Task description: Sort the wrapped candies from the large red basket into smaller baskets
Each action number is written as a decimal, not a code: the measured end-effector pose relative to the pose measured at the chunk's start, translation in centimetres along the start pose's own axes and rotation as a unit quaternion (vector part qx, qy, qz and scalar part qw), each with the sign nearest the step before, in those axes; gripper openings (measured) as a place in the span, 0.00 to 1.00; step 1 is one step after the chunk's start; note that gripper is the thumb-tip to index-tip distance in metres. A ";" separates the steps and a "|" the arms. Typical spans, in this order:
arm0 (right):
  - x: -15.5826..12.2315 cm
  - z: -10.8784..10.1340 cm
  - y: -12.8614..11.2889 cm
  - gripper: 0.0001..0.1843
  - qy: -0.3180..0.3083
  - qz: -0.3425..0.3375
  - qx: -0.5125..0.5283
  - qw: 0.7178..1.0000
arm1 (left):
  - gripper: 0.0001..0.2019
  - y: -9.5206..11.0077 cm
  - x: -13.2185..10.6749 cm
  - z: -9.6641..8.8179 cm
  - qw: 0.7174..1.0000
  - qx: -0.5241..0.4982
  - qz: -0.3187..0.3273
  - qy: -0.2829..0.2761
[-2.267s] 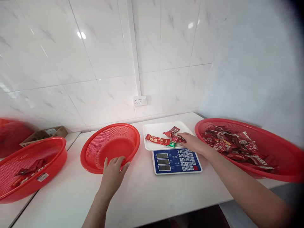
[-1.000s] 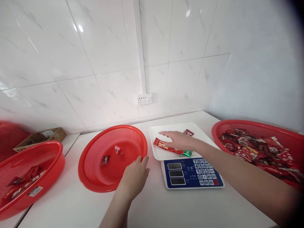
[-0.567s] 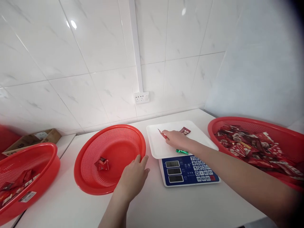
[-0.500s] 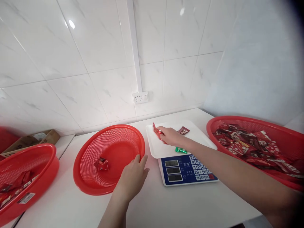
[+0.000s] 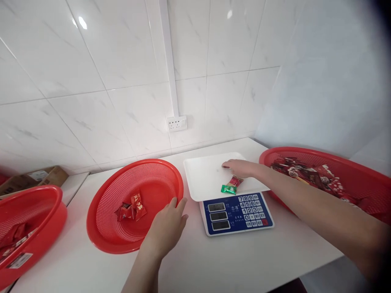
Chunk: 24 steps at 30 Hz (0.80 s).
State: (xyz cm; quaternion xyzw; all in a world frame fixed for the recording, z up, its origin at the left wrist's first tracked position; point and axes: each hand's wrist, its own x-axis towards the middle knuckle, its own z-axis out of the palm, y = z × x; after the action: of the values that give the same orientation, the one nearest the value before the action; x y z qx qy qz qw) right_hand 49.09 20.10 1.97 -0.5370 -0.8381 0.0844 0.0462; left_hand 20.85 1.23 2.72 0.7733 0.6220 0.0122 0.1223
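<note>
My left hand [image 5: 168, 226] rests at the right rim of the middle red basket [image 5: 111, 244], fingers stretched out and nothing held. Inside that basket lie a few red wrapped candies [image 5: 138, 205]. My right hand [image 5: 240, 167] is lowered onto the white weighing tray [image 5: 201, 175], fingers closed together, with a bit of dark red wrapper at the fingertips; most of that candy is hidden. Just below it on the tray are a maroon wrapped candy [image 5: 236, 181] and a green wrapped candy [image 5: 228, 189]. The blue scale panel [image 5: 238, 215] faces me.
At the right stands a large red basket [image 5: 305, 150] heaped with red and dark candies. Another red basket [image 5: 39, 219] with candies is at the left, in front of a cardboard box [image 5: 55, 175]. A tiled wall with a socket [image 5: 177, 123] closes off the back.
The red candy that my right hand held over the tray now lies in the middle basket. My right hand is back at the tray, farther right. My left hand stays at the rim.
</note>
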 end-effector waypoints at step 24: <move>-4.2 -0.2 -4.9 0.19 -0.148 -0.031 -0.064 0.986 | 0.23 0.0 0.3 -0.2 1.000 0.008 -0.007 -0.020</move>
State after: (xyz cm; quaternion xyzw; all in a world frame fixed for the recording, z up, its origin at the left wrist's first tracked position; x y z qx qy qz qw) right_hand 46.53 14.36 3.20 -0.4944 -0.8554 0.1079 -0.1105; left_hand 20.89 1.55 2.84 0.7702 0.6246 -0.0086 0.1286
